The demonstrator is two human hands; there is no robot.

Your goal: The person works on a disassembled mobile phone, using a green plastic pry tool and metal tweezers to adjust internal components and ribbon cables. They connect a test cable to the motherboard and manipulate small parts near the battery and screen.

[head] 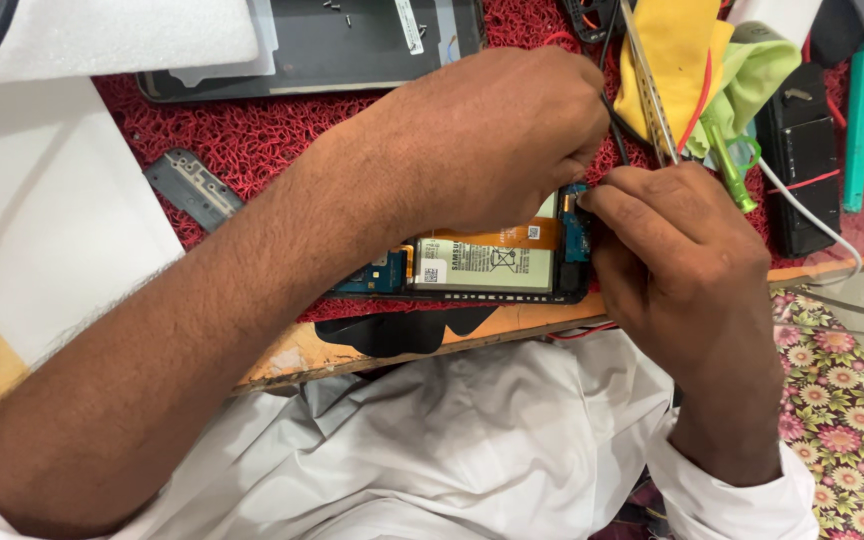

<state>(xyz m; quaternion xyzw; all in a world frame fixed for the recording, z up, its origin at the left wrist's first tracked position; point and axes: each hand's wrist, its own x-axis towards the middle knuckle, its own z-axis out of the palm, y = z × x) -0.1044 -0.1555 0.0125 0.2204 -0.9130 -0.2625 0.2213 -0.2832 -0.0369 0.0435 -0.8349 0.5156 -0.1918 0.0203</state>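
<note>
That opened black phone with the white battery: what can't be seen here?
Head view:
- Upper part of the opened black phone: hidden under the left hand.
- Fingertip work at its blue board end: covered by the right hand.
- Tiny dark screws: too small, cut by the top edge.

white rectangular battery label (492, 262) — black markings, under orange ribbon (512, 236)
</note>
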